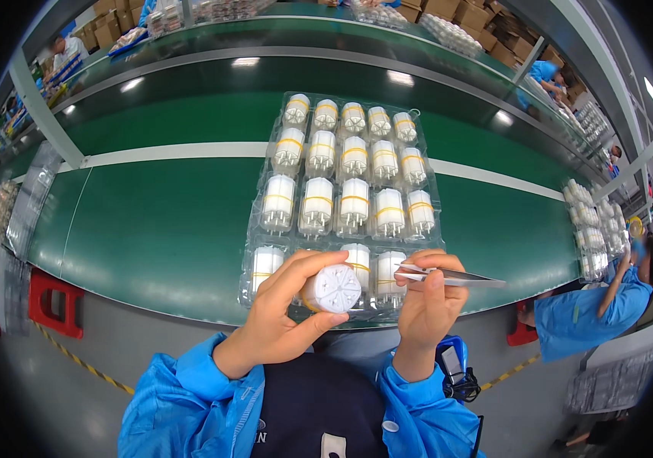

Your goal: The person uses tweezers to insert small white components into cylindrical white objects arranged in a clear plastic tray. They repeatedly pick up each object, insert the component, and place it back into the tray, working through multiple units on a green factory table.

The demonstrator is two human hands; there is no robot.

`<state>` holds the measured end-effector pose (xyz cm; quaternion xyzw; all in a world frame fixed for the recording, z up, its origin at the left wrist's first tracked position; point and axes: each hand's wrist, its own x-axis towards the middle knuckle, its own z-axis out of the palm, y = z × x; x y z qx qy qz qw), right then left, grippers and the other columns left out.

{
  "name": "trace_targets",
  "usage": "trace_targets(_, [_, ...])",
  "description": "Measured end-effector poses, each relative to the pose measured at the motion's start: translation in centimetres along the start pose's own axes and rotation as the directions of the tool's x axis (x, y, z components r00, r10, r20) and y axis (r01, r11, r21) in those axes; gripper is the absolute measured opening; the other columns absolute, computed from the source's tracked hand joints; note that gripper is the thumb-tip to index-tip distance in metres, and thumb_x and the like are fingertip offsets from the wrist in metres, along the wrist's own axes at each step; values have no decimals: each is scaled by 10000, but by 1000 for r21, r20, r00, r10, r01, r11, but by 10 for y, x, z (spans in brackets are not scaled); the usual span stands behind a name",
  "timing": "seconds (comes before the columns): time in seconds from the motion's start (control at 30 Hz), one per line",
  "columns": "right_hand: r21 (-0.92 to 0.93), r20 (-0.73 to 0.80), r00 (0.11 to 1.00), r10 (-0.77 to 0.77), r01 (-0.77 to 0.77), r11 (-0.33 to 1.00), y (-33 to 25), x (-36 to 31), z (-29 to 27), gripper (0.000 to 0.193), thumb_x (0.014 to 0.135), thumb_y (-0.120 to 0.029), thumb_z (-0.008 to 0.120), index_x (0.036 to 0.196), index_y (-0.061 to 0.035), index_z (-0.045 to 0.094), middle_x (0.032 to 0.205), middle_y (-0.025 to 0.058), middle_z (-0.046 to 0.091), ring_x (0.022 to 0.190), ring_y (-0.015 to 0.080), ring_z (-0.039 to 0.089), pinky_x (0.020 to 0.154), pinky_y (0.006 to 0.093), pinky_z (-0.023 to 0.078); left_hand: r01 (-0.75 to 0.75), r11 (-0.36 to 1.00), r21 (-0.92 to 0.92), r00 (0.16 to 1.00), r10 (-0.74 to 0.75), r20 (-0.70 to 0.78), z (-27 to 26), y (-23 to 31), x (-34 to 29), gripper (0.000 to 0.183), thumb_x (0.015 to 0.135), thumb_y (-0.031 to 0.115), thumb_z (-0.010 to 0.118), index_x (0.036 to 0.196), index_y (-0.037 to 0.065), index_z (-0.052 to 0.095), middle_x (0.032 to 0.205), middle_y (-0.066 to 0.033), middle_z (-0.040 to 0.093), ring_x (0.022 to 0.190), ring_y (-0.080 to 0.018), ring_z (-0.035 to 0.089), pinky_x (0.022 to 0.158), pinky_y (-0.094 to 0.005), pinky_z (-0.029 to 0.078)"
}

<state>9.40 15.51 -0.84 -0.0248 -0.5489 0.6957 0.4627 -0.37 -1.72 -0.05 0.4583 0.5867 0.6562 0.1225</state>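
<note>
My left hand (279,311) is wrapped round a white cylindrical plug adapter (335,288). Its round end, divided into wedges with small slots, faces up toward me, and a bit of yellow band shows at its side. In my right hand (427,311) is a pair of metal tweezers (460,279), pinched between thumb and fingers. The tweezers' points are directed left, a little apart from the adapter. Both hands are above the near edge of a clear plastic tray (436,200). Rows of similar white adapters (354,200) with yellow bands and prongs lie in the tray's pockets.
The tray rests on a green work surface (154,202) with a white strip across it. More filled trays (590,229) stand at the right, near a person in blue (593,313). Red stools (55,301) are below the edge. A metal post (44,111) rises at left.
</note>
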Motion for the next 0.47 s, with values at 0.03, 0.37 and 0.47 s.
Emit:
trace_targets(0.03, [4, -14, 1000, 25, -25, 1000, 3, -1, -2, 219, 929, -164, 628, 968, 50, 603, 913, 158, 621, 769, 200, 625, 702, 323, 538, 17, 1000, -11, 1000, -17, -10, 2, 2, 0, 587, 801, 65, 750, 1322, -42, 502, 1213, -174, 578, 1079, -262, 593, 932, -348, 465])
trace_targets(0.37, [-19, 44, 997, 58, -57, 998, 16, -8, -17, 248, 950, -190, 609, 987, 54, 584, 925, 179, 599, 772, 219, 619, 672, 331, 521, 84, 993, -83, 996, -87, -36, 8, 2, -1, 672, 835, 96, 758, 1398, -39, 417, 1295, -182, 563, 1186, -246, 578, 991, -358, 452])
trace_targets(0.47, [-20, 48, 997, 61, -60, 998, 14, -8, -17, 276, 937, -215, 637, 990, 51, 585, 926, 184, 601, 776, 228, 623, 676, 333, 524, 116, 984, -132, 993, -119, -12, 9, 4, 0, 669, 841, 104, 757, 1399, -35, 416, 1319, -182, 547, 1203, -254, 570, 1006, -355, 445])
